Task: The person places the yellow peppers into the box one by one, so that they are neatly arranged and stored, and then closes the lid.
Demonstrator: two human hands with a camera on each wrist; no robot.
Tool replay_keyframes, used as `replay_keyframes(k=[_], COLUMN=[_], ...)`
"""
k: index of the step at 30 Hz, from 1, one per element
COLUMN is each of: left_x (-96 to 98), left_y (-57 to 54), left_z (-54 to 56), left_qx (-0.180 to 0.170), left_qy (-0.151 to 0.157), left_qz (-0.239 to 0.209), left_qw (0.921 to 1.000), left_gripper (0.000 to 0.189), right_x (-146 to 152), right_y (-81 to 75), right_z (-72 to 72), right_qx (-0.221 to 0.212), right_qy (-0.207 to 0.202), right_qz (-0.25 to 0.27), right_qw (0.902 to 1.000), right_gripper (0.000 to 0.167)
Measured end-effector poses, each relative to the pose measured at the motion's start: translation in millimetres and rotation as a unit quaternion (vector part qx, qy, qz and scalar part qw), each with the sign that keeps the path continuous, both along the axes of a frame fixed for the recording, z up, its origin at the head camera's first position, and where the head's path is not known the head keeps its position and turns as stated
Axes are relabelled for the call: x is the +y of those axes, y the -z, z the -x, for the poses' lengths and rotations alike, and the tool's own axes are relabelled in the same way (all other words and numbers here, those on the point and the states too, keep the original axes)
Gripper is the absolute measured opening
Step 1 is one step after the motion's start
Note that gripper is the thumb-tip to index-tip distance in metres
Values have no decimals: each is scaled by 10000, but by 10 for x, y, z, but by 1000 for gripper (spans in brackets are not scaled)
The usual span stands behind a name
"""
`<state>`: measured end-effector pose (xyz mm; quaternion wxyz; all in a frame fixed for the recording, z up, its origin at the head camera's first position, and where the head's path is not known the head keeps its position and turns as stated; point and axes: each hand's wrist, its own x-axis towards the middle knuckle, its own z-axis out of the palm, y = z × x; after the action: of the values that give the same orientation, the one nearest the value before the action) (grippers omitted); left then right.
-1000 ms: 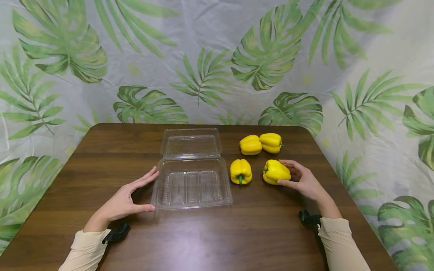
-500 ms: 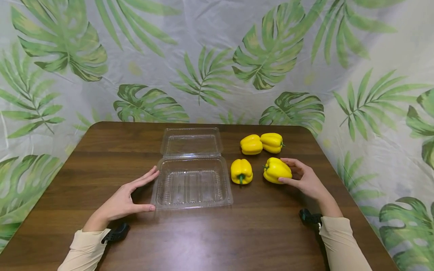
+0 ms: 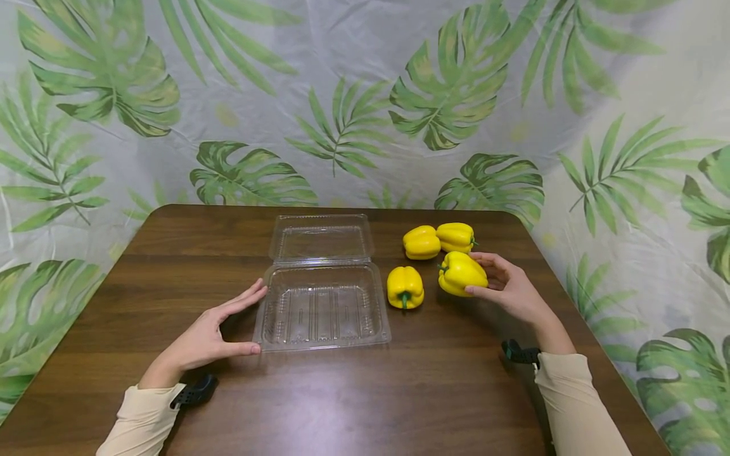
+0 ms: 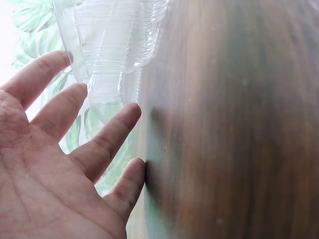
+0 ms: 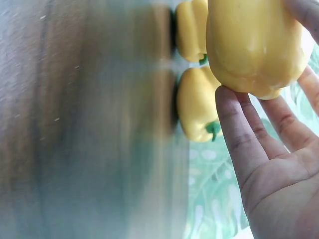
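Note:
My right hand (image 3: pixel 510 288) grips a yellow bell pepper (image 3: pixel 462 274) between thumb and fingers; in the right wrist view this pepper (image 5: pixel 256 47) is off the table. A clear plastic clamshell box (image 3: pixel 322 345) lies unfolded, its lid (image 3: pixel 321 239) laid back behind the base. At the box's left edge is my left hand (image 3: pixel 208 335), fingers and thumb spread. In the left wrist view the straight fingers (image 4: pixel 107 142) touch or nearly touch the box rim (image 4: pixel 75 55). A second yellow pepper (image 3: pixel 405 288) sits right of the base, its stem facing me.
Two more yellow peppers, one on the left (image 3: pixel 421 243) and one on the right (image 3: pixel 455 237), lie touching near the back of the brown wooden table (image 3: pixel 353 405). Behind it hangs a leaf-patterned cloth (image 3: pixel 353 95).
My right hand has lifted the pepper off the table and moved it slightly away from me. The left hand and the box have stayed in place.

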<state>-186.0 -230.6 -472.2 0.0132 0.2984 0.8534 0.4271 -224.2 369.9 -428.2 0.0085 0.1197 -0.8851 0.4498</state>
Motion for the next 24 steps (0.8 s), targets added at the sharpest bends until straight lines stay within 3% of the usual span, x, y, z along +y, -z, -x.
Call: replay_keyframes(k=[14, 24], left_x=[-4, -2], left_y=[-26, -10], left_z=[-16, -12], left_qx=[-61, -64], left_qy=[2, 22], left_qz=[-35, -54], left_qw=[10000, 10000], left_gripper=[96, 96], right_x=[-91, -243], right_y=[-196, -284], right_z=[105, 178], right_qx=[-26, -54], right_qy=[-123, -202], right_qz=[288, 191], right_qw=[9995, 9996], right_gripper=[63, 63])
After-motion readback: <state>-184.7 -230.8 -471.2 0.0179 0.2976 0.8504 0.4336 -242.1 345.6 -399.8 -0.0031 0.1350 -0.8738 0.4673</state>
